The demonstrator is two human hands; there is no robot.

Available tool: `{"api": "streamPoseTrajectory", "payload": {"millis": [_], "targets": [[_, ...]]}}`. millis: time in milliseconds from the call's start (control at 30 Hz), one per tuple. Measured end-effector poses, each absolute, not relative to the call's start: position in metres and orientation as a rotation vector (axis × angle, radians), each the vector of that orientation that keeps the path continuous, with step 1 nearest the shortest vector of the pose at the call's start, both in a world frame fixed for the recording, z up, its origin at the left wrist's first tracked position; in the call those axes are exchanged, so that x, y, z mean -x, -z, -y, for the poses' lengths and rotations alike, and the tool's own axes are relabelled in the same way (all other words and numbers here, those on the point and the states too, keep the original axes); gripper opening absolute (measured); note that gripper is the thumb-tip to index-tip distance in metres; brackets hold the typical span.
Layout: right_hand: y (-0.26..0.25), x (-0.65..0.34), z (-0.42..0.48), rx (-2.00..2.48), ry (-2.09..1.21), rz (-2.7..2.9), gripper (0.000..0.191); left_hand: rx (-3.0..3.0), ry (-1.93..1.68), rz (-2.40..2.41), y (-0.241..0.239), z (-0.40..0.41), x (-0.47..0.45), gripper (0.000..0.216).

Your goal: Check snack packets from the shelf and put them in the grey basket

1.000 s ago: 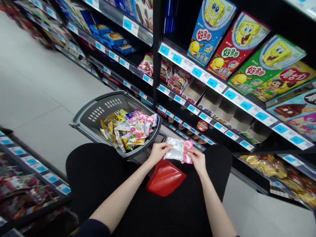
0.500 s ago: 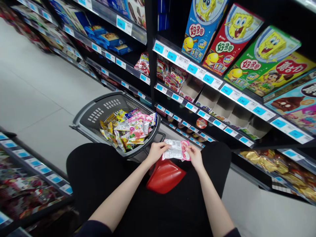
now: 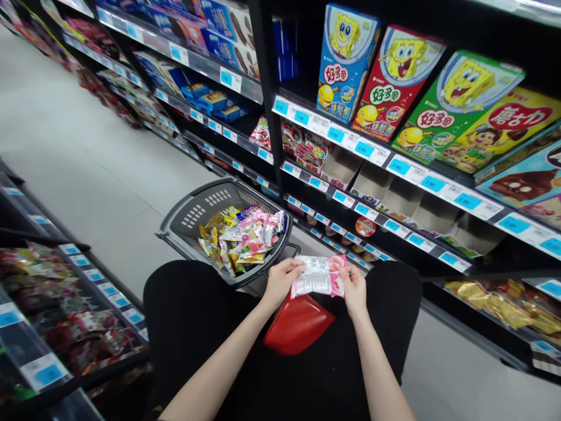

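Note:
Both my hands hold a small white and pink snack packet (image 3: 316, 276) flat in front of me, above my lap. My left hand (image 3: 281, 279) pinches its left edge and my right hand (image 3: 354, 287) pinches its right edge. Just below the packet a red plastic thing (image 3: 297, 323) lies between my knees. Ahead to the left, a grey shopping basket (image 3: 193, 206) stands on the floor, holding several colourful snack packets (image 3: 242, 237).
Black shop shelves (image 3: 377, 153) with blue price tags run along the right, carrying cartoon snack boxes (image 3: 394, 76) and several empty cardboard trays (image 3: 403, 199). Another low shelf (image 3: 65, 316) of packets is at my left. A pale tiled aisle floor (image 3: 79, 169) stretches ahead.
My view has tilted up and shifted left, so the basket and shelves sit further right in frame. My hands still hold the packet, turned a little flatter.

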State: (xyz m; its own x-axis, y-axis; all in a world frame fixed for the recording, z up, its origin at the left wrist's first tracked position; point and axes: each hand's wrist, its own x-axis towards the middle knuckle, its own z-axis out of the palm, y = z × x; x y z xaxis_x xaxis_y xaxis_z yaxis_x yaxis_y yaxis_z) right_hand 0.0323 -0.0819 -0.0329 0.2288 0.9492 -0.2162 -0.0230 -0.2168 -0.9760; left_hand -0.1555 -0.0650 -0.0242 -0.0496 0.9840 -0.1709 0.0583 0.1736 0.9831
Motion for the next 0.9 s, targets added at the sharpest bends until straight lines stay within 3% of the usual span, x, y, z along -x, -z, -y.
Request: {"api": "streamPoseTrajectory", "payload": {"millis": [267, 467, 667, 733, 900], "targets": [[0.032, -0.030, 0.083, 1.545, -1.107, 0.827, 0.033, -1.074, -1.124, -1.344, 0.028, 0.072, 0.146, 0.021], [0.038, -0.037, 0.080, 1.481, -1.392, 0.643, 0.034, -1.108, -1.070, -1.352, 0.039, 0.073, 0.151, 0.044], [0.019, -0.046, 0.082, 1.300, -1.525, 0.765, 0.038, -0.846, -0.989, -1.160, 0.029, 0.073, 0.153, 0.084], [0.016, -0.046, 0.084, 1.281, -1.507, 0.825, 0.037, -0.651, -0.918, -1.063, 0.030, 0.075, 0.152, 0.080], [0.023, -0.039, 0.087, 1.256, -1.514, 0.921, 0.034, -0.343, -0.719, -0.854, 0.045, 0.084, 0.153, 0.042]]}}
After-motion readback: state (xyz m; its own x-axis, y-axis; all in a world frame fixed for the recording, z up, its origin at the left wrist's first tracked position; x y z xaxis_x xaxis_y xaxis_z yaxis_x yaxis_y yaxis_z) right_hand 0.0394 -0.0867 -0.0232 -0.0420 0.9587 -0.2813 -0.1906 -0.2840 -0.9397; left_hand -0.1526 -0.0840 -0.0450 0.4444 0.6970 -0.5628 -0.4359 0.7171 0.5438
